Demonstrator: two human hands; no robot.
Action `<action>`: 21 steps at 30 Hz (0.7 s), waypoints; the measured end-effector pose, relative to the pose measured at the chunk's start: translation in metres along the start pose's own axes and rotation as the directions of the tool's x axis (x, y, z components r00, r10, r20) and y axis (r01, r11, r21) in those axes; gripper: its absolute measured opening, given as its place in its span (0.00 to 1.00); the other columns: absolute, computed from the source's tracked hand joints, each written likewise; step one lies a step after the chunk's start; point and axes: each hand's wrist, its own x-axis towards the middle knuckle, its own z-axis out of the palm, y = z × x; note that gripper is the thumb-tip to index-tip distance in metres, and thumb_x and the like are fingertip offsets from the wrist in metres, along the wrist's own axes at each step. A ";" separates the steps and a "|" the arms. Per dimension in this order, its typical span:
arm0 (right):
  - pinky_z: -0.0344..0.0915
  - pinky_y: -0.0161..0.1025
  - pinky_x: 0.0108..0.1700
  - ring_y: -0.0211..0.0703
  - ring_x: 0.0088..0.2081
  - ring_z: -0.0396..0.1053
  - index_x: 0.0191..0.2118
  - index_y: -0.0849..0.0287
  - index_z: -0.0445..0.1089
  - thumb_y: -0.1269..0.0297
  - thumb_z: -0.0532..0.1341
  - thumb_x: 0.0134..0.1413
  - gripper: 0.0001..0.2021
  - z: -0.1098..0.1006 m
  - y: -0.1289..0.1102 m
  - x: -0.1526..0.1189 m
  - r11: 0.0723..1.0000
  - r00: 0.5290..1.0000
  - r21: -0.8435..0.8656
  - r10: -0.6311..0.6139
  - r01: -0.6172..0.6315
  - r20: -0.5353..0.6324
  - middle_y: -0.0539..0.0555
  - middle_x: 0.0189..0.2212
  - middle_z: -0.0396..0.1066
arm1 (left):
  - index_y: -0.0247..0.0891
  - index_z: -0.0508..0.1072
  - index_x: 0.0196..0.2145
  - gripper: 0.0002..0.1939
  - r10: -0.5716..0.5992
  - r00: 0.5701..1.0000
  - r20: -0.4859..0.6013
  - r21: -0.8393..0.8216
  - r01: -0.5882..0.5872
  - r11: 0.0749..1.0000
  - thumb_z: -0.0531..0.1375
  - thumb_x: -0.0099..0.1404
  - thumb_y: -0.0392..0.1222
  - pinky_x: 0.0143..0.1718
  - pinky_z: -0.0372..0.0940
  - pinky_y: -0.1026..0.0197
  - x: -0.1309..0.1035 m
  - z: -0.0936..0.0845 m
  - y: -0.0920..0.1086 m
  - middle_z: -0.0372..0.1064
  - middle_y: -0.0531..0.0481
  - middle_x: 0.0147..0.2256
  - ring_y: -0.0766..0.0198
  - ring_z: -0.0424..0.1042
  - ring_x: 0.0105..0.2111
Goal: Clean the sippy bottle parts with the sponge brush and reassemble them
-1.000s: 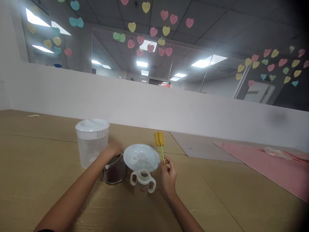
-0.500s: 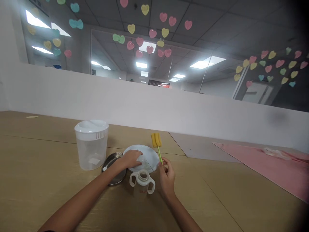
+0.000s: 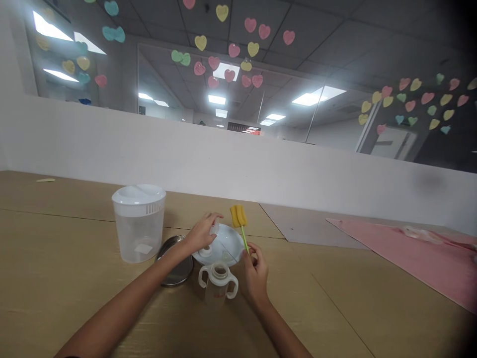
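Note:
My right hand (image 3: 256,271) grips the green handle of a sponge bottle brush (image 3: 239,216), its yellow sponge head pointing up. My left hand (image 3: 203,232) is over the white plate (image 3: 233,243), its fingers closed around a small translucent cap (image 3: 215,227), partly hidden by the fingers. A white ring-like bottle part (image 3: 204,250) lies on the plate under this hand, along with a thin straw-like piece. In front of the plate, a clear baby bottle (image 3: 216,288) with two white handles stands upright, its neck uncovered. Neither hand touches the bottle.
A round metal tray (image 3: 177,272) lies left of the plate, partly behind my left forearm. Farther left stands a translucent bucket (image 3: 138,228) with a white lid. A pink cloth (image 3: 413,253) covers the right side of the table, and a white wall (image 3: 238,164) runs behind.
My left hand has risen from the plate, lifting the translucent cap. The white ring-like part on the plate now shows. My right hand and the brush have barely moved.

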 end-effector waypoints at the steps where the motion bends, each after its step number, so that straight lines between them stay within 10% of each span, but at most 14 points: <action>1: 0.55 0.32 0.25 0.35 0.24 0.57 0.41 0.62 0.70 0.49 0.59 0.50 0.21 0.000 0.000 0.000 1.000 1.000 0.004 0.001 -0.001 0.002 0.48 0.26 0.63 | 0.41 0.58 0.55 0.31 0.015 0.999 -0.039 -0.038 -0.016 0.999 0.59 0.53 0.30 0.47 0.63 0.58 0.000 -0.005 0.002 0.58 0.48 0.40 0.61 0.64 0.40; 10: 0.58 0.33 0.28 0.36 0.26 0.59 0.41 0.61 0.69 0.57 0.57 0.56 0.13 -0.002 -0.005 -0.004 0.984 0.985 -0.054 -0.169 0.170 0.037 0.49 0.28 0.61 | 0.49 0.47 0.62 0.49 0.226 0.948 -0.224 0.096 -0.209 0.973 0.65 0.47 0.30 0.53 0.60 0.49 -0.006 -0.039 0.015 0.47 0.46 0.46 0.57 0.58 0.46; 21: 0.60 0.32 0.26 0.36 0.28 0.63 0.44 0.59 0.69 0.69 0.55 0.58 0.10 -0.003 -0.008 -0.011 0.842 0.840 -0.103 -0.503 0.530 0.204 0.52 0.31 0.64 | 0.50 0.34 0.65 0.56 0.162 0.973 -0.162 0.126 -0.143 0.982 0.61 0.47 0.25 0.49 0.61 0.49 -0.006 -0.052 0.004 0.55 0.48 0.42 0.56 0.61 0.45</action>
